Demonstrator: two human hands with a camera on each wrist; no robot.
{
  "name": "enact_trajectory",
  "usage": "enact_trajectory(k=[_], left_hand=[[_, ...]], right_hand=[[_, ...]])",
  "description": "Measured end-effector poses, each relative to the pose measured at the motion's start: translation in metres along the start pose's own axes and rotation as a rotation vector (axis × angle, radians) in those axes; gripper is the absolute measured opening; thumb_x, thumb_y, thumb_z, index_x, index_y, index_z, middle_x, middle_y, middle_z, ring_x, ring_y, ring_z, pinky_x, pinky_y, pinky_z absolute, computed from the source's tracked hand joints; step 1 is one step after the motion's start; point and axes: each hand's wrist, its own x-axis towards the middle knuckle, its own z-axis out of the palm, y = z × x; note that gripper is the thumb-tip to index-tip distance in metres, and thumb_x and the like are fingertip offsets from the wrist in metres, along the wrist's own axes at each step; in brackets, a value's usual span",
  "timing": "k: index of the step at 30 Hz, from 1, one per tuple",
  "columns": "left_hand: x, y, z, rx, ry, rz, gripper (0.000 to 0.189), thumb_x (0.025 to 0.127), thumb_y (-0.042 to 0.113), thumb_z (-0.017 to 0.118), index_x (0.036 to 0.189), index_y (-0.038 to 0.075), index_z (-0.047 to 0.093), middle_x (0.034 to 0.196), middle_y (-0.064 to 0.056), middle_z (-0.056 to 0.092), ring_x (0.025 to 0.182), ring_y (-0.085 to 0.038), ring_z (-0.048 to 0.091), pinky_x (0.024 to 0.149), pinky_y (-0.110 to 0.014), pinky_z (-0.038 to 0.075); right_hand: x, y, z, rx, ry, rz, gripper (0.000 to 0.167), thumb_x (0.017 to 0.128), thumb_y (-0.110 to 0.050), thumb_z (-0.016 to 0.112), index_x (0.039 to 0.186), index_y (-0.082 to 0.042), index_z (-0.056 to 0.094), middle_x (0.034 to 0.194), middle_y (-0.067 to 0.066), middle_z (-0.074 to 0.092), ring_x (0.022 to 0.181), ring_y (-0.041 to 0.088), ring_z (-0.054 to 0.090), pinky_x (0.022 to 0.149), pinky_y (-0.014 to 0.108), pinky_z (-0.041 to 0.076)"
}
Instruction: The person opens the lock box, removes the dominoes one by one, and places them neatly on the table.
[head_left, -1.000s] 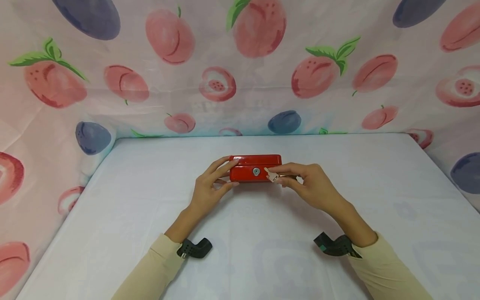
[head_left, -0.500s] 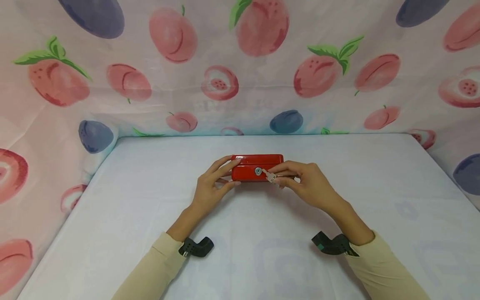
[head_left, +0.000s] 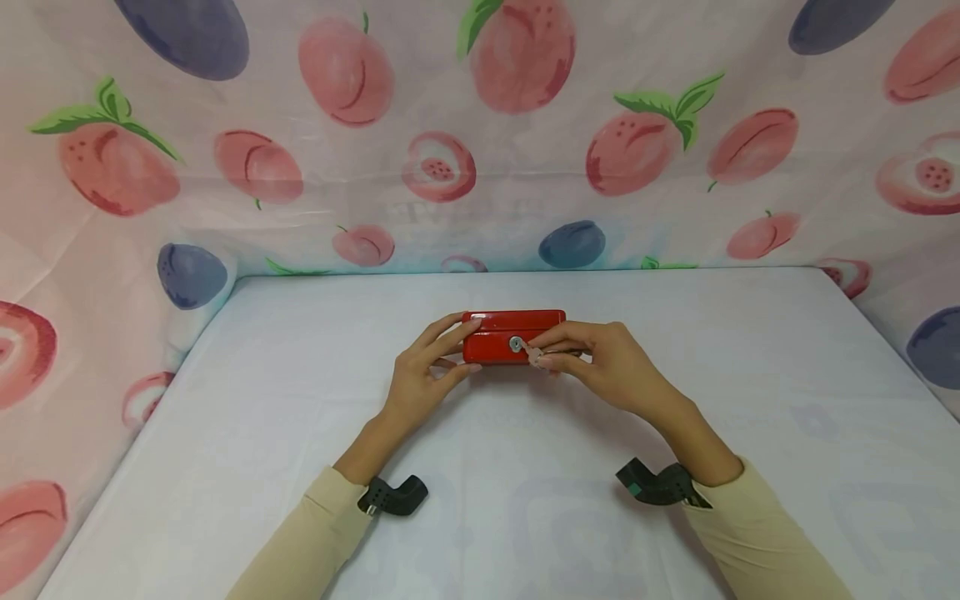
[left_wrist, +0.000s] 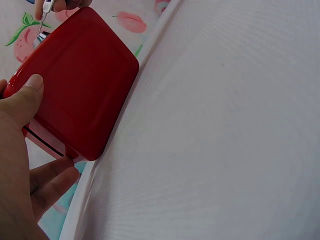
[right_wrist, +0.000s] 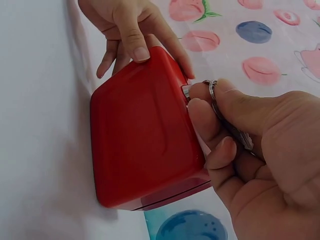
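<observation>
A red metal lock box [head_left: 491,348] is held at its left end by my left hand [head_left: 420,371], thumb on one face and fingers round the other side. Its round silver lock [head_left: 516,343] faces me in the head view. My right hand [head_left: 618,367] pinches a small key [head_left: 534,355], whose tip is right at the lock. In the left wrist view the key [left_wrist: 46,11] lines up with the lock [left_wrist: 41,38]. From the right wrist, a metal key ring [right_wrist: 213,92] shows between thumb and fingers, with another key [right_wrist: 246,140] partly hidden in the palm.
The box is over a table with a white cloth [head_left: 480,500]. Behind it hangs a fruit-print curtain [head_left: 525,167], meeting the table's far edge. Black camera mounts [head_left: 393,496] sit at both wrists, over beige sleeves.
My right hand has moved slightly left, bringing the key from beside the lock right up to it. The left hand keeps its grip on the box.
</observation>
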Motion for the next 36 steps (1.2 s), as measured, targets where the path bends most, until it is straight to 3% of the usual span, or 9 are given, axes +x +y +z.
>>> enact_trajectory(k=[5,12,20,27,33,36], left_hand=[[0.001,0.005,0.000,-0.010,0.008,-0.002,0.056,0.075,0.000,0.079,0.128,0.003,0.059,0.136,-0.017,0.050,0.095,-0.034,0.064,0.069,-0.047,0.057],[0.007,0.037,-0.008,-0.008,0.002,-0.005,0.052,0.075,-0.006,0.076,0.125,-0.002,0.059,0.131,-0.024,0.051,0.092,-0.036,0.065,0.069,-0.051,0.056],[0.002,0.006,0.000,-0.007,0.007,0.000,0.056,0.074,-0.001,0.079,0.126,0.002,0.060,0.136,-0.019,0.050,0.093,-0.033,0.066,0.068,-0.047,0.057],[0.000,0.001,-0.002,-0.004,-0.009,-0.001,0.055,0.079,0.010,0.078,0.131,0.013,0.060,0.139,-0.006,0.050,0.096,-0.024,0.066,0.072,-0.039,0.057],[0.000,0.002,-0.002,0.015,-0.017,-0.003,0.056,0.081,0.013,0.078,0.133,0.018,0.059,0.140,-0.002,0.048,0.097,-0.021,0.066,0.072,-0.036,0.057],[0.000,0.001,-0.002,0.012,-0.016,0.000,0.056,0.080,0.013,0.078,0.132,0.017,0.059,0.140,-0.003,0.049,0.097,-0.022,0.066,0.072,-0.036,0.057]], right_hand=[[0.002,-0.004,0.000,-0.013,-0.008,0.023,0.027,0.083,-0.011,0.074,0.109,-0.016,0.072,0.094,-0.005,0.071,0.088,0.011,0.068,0.077,0.028,0.055],[0.004,-0.010,0.000,-0.037,-0.015,0.028,0.026,0.083,-0.011,0.074,0.108,-0.015,0.072,0.095,-0.006,0.071,0.090,0.015,0.067,0.075,0.028,0.056],[0.006,-0.011,0.000,-0.039,-0.032,0.051,0.025,0.083,-0.010,0.074,0.107,-0.016,0.072,0.090,-0.008,0.070,0.084,0.012,0.066,0.073,0.034,0.056],[0.009,-0.012,0.001,-0.037,-0.032,0.048,0.020,0.086,-0.013,0.072,0.106,-0.016,0.072,0.090,-0.003,0.070,0.089,0.018,0.066,0.076,0.034,0.056],[0.014,-0.016,0.003,-0.037,-0.027,0.039,0.017,0.088,-0.014,0.070,0.104,-0.015,0.072,0.080,-0.004,0.067,0.081,0.015,0.064,0.075,0.031,0.055],[0.014,-0.016,0.004,-0.034,-0.011,0.040,0.015,0.088,-0.015,0.070,0.103,-0.015,0.073,0.088,-0.005,0.068,0.082,0.014,0.063,0.073,0.029,0.055]])
